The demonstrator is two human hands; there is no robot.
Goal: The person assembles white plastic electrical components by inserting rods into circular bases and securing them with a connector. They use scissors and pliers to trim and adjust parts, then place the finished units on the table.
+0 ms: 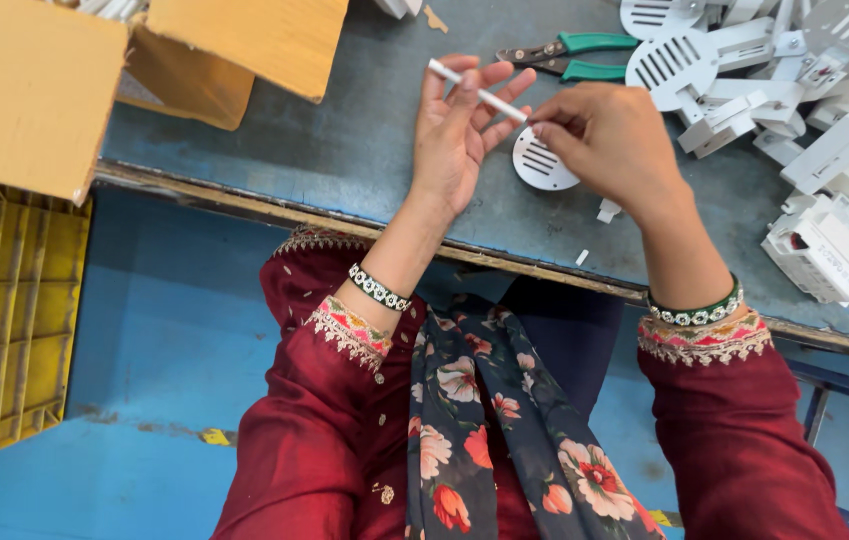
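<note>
- Lying on the blue-grey tabletop [344,140] just beyond the hands, green-handled pliers [569,56] point toward the cardboard box [34,80].
- A heap of white plastic parts [804,130] sits beside the pliers, away from the box; one slotted white disc [536,165] lies under the hands.
- Left hand [456,135], fingers loosely open, and right hand [609,135], pinching, hold a thin white rod [474,92] near the pliers.

1 open brown cardboard box [34,80] stands at the upper left, on the edge of the grey-blue worktop [344,140], flaps spread; no labels, signs or screens show.
</note>
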